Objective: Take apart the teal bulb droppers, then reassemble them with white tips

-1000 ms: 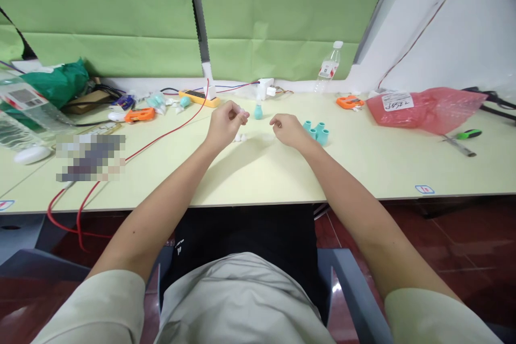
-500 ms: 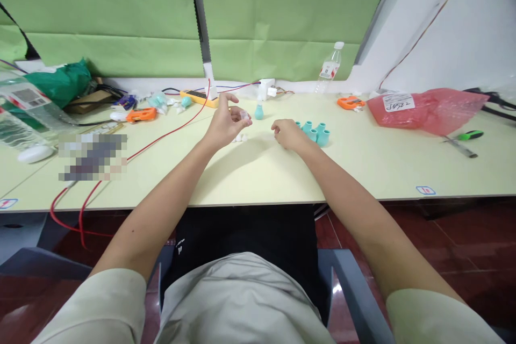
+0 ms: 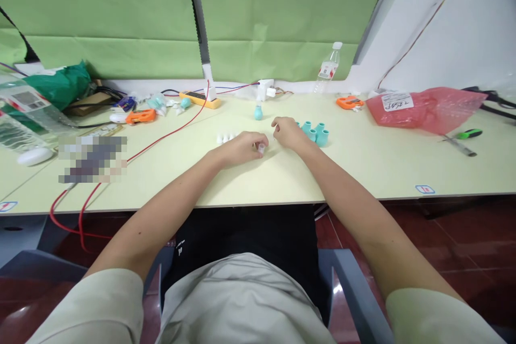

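Between the thumb and fingers of my left hand (image 3: 244,147) is a small translucent cup-like piece (image 3: 261,148), held just above the table. Small white pieces (image 3: 226,138) stand in a row behind that hand, partly covered by it. My right hand (image 3: 285,131) has its fingers curled together and pointing left, low over the table. Whatever those fingertips pinch is too small or hidden to make out. Several teal bulb-shaped pieces with open necks (image 3: 321,136) stand right beside my right hand, some hidden behind it. Farther back, a single teal bulb (image 3: 258,113) stands upright.
A plastic bottle (image 3: 328,69) and an orange cutter (image 3: 350,102) are at the back right, near a red plastic bag (image 3: 427,110) and a green-handled tool (image 3: 470,134). Leftward lie a red cable (image 3: 173,133), a yellow meter (image 3: 199,99) and another orange tool (image 3: 141,116).
My left hand has come down toward me and to the right with the translucent piece, uncovering more of the white row. My right hand has stayed nearly in place.
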### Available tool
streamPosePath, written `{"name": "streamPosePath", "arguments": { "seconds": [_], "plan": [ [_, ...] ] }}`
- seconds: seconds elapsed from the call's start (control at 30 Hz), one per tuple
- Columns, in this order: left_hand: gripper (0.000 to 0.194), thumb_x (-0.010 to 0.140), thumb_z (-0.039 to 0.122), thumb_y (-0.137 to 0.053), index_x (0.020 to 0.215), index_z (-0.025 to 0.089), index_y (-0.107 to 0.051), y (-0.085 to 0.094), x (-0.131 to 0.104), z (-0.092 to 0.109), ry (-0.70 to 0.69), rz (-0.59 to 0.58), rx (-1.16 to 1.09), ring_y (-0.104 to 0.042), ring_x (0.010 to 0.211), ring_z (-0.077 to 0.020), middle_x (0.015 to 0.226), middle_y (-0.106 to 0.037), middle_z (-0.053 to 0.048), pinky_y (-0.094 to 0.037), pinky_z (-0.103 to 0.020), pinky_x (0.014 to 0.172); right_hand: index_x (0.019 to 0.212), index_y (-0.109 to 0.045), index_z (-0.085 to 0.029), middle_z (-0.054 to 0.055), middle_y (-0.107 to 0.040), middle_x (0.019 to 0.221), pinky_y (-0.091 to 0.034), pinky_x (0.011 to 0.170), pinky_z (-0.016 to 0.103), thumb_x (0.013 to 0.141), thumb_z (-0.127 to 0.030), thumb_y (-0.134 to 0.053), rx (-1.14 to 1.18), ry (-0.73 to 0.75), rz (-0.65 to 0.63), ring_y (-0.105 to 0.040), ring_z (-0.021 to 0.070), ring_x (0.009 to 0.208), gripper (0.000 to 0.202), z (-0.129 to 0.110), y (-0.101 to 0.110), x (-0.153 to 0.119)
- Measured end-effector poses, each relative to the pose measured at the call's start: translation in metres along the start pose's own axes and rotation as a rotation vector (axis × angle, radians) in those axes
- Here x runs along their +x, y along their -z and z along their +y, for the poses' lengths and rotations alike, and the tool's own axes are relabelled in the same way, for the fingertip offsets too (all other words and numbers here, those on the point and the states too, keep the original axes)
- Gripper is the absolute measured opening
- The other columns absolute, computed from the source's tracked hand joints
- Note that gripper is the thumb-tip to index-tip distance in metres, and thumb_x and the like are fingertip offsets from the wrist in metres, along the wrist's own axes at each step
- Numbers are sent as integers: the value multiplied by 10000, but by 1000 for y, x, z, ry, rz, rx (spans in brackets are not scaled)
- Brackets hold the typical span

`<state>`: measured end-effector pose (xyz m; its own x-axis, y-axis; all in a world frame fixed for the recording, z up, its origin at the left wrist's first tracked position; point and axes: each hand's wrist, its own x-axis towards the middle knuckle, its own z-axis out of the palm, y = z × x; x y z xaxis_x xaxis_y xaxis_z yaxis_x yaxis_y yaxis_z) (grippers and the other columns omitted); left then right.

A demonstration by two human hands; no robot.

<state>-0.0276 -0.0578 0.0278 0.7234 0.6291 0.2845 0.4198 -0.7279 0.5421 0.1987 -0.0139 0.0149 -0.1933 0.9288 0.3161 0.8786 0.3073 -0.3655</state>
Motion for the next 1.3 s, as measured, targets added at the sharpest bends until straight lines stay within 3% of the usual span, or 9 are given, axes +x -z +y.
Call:
{"name": "streamPosePath", "arguments": {
  "seconds": [0.17,0.3,0.5,0.6,0.7,0.9,1.0,1.13,1.3],
  "plan": [
    [434,828,248,-647,1261,262,-676,-2,-1,2,49,-59,58,-675,921,-219,1054,-739,-52,-519,-356,833,1119,-745,-131,137,-746,1063,-527,951,400,852,-35,-547,81,107,88,-666,263,964,347,-4,8,0],
    [576,794,284,-712,1364,268,-635,12,-3,2,29,-60,63,-698,1001,-242,1146,-749,-69,-539,-371,881,1033,-732,-157,121,-732,1007,-543,915,411,826,-46,-564,171,135,129,-655,254,914,289,-5,11,-2],
    [345,869,212,-573,1166,195,-750,47,-10,-13,-23,223,365,-607,1147,-307,1134,-757,-108,-462,-513,1046,1013,-708,-185,66,-688,918,-532,570,309,816,-133,-645,554,91,132,-601,177,675,213,-14,13,-6],
    [331,882,245,-593,1145,202,-790,47,-9,-26,-9,149,528,-556,1189,-357,1139,-773,-130,-428,-563,1029,998,-701,-186,40,-659,858,-493,464,264,787,-164,-695,770,64,85,-593,158,648,212,-17,9,-6],
    [326,877,260,-622,1135,217,-817,37,-5,-34,-21,88,612,-543,1195,-370,1173,-776,-138,-416,-567,998,923,-700,-185,22,-659,790,-534,506,255,736,-154,-741,891,76,84,-613,155,685,194,-19,5,-3],
    [184,820,138,-666,910,192,-817,26,1,-35,11,104,662,-540,1201,-368,1134,-771,-159,-408,-542,977,864,-700,-180,19,-693,736,-547,553,261,685,-166,-783,1032,59,82,-662,163,708,198,-22,6,0],
    [106,841,152,-680,864,188,-778,22,4,-32,21,229,509,-576,1159,-342,949,-758,-141,-413,-536,997,854,-701,-183,17,-697,736,-561,579,273,662,-203,-825,1072,73,85,-670,166,718,229,-24,10,-2],
    [179,872,363,-750,875,190,-704,17,10,-27,89,565,-102,-665,937,-243,924,-753,-85,-497,-434,891,861,-693,-192,15,-697,773,-595,641,314,646,-275,-889,1140,123,130,-671,164,712,302,-31,17,-6],
    [451,724,488,-898,992,178,-708,11,15,-20,90,590,-632,-731,850,-201,925,-761,-65,-531,-349,798,877,-659,-214,18,-678,834,-597,678,326,686,-343,-914,1132,167,190,-650,160,746,344,-46,25,-15]
  ]
}}
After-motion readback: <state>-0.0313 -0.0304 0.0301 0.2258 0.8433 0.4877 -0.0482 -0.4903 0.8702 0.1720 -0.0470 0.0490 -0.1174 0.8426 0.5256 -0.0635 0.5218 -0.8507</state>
